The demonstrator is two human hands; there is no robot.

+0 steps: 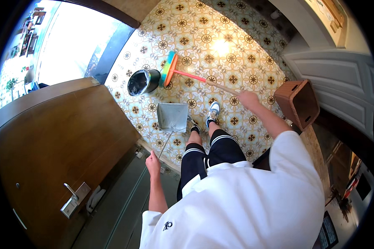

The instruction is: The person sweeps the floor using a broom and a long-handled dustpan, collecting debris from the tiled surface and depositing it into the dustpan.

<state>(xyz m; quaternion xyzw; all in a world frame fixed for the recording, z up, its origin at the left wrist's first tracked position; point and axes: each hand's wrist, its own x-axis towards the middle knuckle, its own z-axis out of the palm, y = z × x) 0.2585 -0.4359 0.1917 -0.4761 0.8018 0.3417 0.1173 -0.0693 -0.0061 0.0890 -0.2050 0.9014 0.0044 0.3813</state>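
Observation:
My right hand (248, 100) grips the wooden handle of a broom (219, 86), which has a red sleeve near its head. Its orange head (171, 70) with green, yellow and blue bristles is by the black waste bin (153, 80); whether they touch is unclear. A dark liner shows inside the bin. My left hand (153, 163) is closed around the thin metal handle (165, 144) of a dustpan. In front of my left shoe lies the grey metal dustpan (172, 116), with some small bits near its back edge.
Patterned tiles (202, 39) cover the floor. A wooden door (59, 133) with a lever handle (71, 193) stands at left, beside a bright doorway (78, 34). To the right are a brown bin (288, 98) and a white panelled surface (333, 70).

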